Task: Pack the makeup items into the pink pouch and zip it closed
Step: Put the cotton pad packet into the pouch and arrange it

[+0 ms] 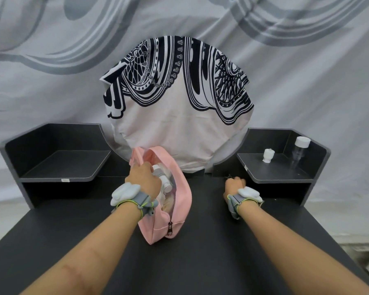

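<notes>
The pink pouch (180, 211) lies on the dark desk (200, 262) with its zip open and the dark zip pull (170, 227) at the near end. White tubes or bottles (164, 182) and pale items show inside. My left hand (143, 179) grips the pouch's far left rim and holds the opening apart. My right hand (234, 184) rests curled at the back of the desk, to the right of the pouch, fingers closed over a small dark item (229, 176) that I cannot identify.
Black shelf units stand at both back corners. The right shelf (275, 169) carries a small white bottle (268, 155) and a clear jar with a white cap (299, 150). A round board draped in patterned cloth (177, 116) stands behind the pouch.
</notes>
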Motion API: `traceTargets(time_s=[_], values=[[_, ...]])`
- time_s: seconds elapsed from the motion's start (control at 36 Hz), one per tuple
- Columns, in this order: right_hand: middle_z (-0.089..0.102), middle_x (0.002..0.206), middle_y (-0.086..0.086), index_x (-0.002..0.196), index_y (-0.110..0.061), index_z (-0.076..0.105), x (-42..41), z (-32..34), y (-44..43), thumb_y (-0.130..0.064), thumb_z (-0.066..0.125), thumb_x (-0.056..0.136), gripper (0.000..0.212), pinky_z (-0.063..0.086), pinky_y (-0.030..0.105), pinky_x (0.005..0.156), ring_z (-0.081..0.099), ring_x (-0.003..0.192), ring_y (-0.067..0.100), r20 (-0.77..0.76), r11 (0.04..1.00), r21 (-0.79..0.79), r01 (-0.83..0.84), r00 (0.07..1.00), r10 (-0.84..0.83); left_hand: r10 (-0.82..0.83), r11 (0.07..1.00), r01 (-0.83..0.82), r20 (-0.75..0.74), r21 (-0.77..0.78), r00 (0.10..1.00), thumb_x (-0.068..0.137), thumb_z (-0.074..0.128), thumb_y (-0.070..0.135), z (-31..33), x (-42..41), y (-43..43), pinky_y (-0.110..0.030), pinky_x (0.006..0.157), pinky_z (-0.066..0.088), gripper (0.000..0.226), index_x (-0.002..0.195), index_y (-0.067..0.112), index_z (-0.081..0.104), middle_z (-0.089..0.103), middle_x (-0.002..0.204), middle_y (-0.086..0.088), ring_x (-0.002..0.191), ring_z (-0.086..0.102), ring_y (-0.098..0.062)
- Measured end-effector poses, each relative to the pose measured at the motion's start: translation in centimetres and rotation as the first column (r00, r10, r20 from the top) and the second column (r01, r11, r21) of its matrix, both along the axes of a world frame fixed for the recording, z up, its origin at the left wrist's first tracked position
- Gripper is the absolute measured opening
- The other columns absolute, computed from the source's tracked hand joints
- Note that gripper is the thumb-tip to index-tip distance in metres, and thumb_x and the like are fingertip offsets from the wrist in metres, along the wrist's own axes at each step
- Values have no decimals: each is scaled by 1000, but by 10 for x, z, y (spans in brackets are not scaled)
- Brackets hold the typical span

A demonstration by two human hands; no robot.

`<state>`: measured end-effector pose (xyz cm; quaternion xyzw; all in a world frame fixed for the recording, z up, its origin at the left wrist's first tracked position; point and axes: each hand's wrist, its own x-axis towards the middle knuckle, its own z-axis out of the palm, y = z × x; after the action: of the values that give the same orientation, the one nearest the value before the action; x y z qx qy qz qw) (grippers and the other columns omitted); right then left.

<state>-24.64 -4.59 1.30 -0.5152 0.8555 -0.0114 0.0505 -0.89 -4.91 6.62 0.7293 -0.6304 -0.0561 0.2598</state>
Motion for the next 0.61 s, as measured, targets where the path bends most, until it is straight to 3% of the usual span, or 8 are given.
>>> traceTargets(time_s=[0.22,0.36,0.5,0.61], values=[[43,133,13,125,-5,53,20,13,6,-15,52,90,36,40,37,104,38,125,33,39,991,-131,-31,999,36,-30,999,30,8,-14,1000,87,52,15,0,4,2,-30,74,36,23,108,18,62,61,114,-11,101,60,-31],[50,128,19,115,-2,63,37,37,18,-6,50,88,30,42,35,96,48,118,36,168,910,-412,-46,978,125,-33,999,33,-1,-2,999,87,51,15,1,4,3,-32,80,41,23,107,19,62,61,114,-11,102,60,-32],[68,110,16,108,-7,70,65,74,32,-5,53,84,29,45,30,95,61,106,31,379,736,-677,18,866,327,-15,1000,15,-14,2,1000,89,48,13,2,4,4,-33,80,41,26,109,20,63,61,116,-11,103,60,-31],[67,83,6,103,-11,72,96,99,35,-5,57,82,27,46,22,78,59,75,13,487,666,-744,50,723,490,-19,1000,20,-36,14,999,91,44,12,3,8,4,-34,83,41,29,111,21,62,61,116,-11,105,59,-31]])
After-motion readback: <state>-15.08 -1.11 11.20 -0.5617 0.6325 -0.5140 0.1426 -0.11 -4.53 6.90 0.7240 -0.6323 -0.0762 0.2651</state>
